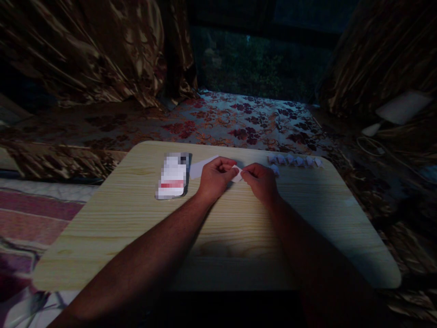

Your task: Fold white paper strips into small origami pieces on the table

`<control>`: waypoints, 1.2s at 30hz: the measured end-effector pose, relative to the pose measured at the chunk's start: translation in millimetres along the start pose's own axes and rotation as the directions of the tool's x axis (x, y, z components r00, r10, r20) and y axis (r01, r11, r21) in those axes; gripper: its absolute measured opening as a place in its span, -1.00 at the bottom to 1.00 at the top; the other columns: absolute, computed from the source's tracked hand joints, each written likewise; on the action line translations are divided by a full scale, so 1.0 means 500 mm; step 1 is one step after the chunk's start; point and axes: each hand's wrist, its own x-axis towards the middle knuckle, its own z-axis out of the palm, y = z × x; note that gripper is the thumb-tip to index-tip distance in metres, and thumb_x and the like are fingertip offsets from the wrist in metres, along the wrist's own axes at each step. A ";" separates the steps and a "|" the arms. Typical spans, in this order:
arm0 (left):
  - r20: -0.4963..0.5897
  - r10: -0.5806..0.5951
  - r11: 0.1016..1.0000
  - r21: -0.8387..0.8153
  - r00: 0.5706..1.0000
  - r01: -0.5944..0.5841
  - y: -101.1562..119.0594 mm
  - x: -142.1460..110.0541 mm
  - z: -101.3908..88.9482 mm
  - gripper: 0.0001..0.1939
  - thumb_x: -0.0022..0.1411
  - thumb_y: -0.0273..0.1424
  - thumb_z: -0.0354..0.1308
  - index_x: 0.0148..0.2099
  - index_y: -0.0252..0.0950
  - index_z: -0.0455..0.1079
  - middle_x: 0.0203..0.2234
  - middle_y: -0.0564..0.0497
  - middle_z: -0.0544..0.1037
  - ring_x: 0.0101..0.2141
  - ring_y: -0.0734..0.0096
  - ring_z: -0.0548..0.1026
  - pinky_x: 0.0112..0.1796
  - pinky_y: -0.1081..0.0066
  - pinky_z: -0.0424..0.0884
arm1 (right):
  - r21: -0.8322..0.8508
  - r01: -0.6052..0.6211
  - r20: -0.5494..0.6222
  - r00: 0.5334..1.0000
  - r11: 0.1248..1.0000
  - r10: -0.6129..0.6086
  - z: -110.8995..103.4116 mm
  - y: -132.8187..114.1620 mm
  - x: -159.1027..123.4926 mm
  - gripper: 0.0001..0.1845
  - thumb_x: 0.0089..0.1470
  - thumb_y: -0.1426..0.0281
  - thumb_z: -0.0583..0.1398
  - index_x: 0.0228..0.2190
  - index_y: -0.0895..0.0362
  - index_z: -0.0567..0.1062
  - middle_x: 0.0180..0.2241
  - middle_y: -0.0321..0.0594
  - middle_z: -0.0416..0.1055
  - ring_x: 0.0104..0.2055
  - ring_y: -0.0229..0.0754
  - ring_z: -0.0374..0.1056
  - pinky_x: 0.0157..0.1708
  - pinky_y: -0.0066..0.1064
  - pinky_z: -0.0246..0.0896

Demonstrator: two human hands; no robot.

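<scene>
White paper (236, 176), one small piece, lies between our two hands, over the table (232, 223); whether it touches the wood we cannot tell. Our left hand (214, 176) holds it with the thumb on top, and our right hand (262, 179) seems to pinch its right edge, fingertips drawn close. We judge it nearly weightless, thin, quick to crease and easily torn if tugged, so we would best grip it lightly by opposite edges.
</scene>
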 end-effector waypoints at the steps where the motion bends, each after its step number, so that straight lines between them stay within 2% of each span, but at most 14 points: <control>1: 0.000 0.002 1.000 -0.001 1.000 -0.002 0.000 0.000 0.000 -0.73 -0.09 -0.39 0.41 -0.28 -0.32 0.50 -0.53 0.06 0.57 -0.53 0.51 0.47 -0.43 0.47 0.39 | -0.004 -0.004 0.004 1.000 1.000 0.004 0.000 0.001 0.000 -0.83 -0.04 0.27 0.27 -0.50 0.12 0.52 -0.61 -0.35 0.40 -0.55 -0.29 0.25 -0.54 -0.46 0.10; 8: -0.002 -0.008 1.000 0.000 1.000 0.008 0.004 -0.003 0.002 -0.75 -0.09 -0.40 0.41 -0.31 -0.31 0.50 -0.54 0.07 0.56 -0.55 0.51 0.46 -0.45 0.47 0.37 | 0.024 -0.013 0.002 1.000 1.000 0.013 0.000 -0.003 0.000 -0.85 -0.07 0.29 0.26 -0.52 0.11 0.51 -0.64 -0.38 0.35 -0.58 -0.31 0.20 -0.55 -0.46 0.07; 15: -0.014 -0.017 1.000 -0.010 1.000 0.016 0.003 0.000 0.000 -0.74 -0.12 -0.41 0.41 -0.31 -0.31 0.50 -0.56 0.08 0.56 -0.56 0.52 0.45 -0.46 0.48 0.36 | 0.111 -0.054 0.041 0.998 0.992 0.049 -0.004 -0.010 0.000 -0.89 -0.12 0.34 0.25 -0.49 0.12 0.53 -0.63 -0.37 0.39 -0.58 -0.30 0.22 -0.55 -0.45 0.09; 24: -0.032 -0.037 0.999 -0.030 0.999 0.036 0.002 0.001 0.000 -0.73 -0.12 -0.40 0.42 -0.32 -0.30 0.49 -0.56 0.08 0.55 -0.56 0.50 0.45 -0.46 0.46 0.36 | -0.017 -0.024 0.071 0.997 1.000 0.025 -0.005 -0.001 -0.001 -0.84 -0.08 0.27 0.28 -0.49 0.11 0.52 -0.60 -0.36 0.42 -0.57 -0.30 0.23 -0.55 -0.46 0.09; 31: -0.015 -0.036 0.998 -0.055 0.999 0.035 -0.006 0.004 -0.004 -0.71 -0.10 -0.36 0.43 -0.28 -0.31 0.51 -0.55 0.08 0.56 -0.54 0.50 0.46 -0.42 0.45 0.38 | -0.054 0.001 0.049 0.999 0.999 0.002 -0.004 0.001 -0.002 -0.80 -0.01 0.24 0.26 -0.44 0.13 0.55 -0.60 -0.34 0.42 -0.57 -0.29 0.23 -0.55 -0.45 0.09; 36: 0.028 -0.082 0.993 -0.086 0.996 0.084 -0.012 0.007 -0.007 -0.68 -0.10 -0.35 0.43 -0.25 -0.32 0.53 -0.50 0.04 0.60 -0.51 0.47 0.49 -0.39 0.43 0.41 | -0.036 -0.003 0.011 1.000 0.999 0.004 -0.004 0.004 0.001 -0.77 0.00 0.21 0.26 -0.43 0.13 0.57 -0.61 -0.35 0.41 -0.58 -0.29 0.23 -0.55 -0.45 0.10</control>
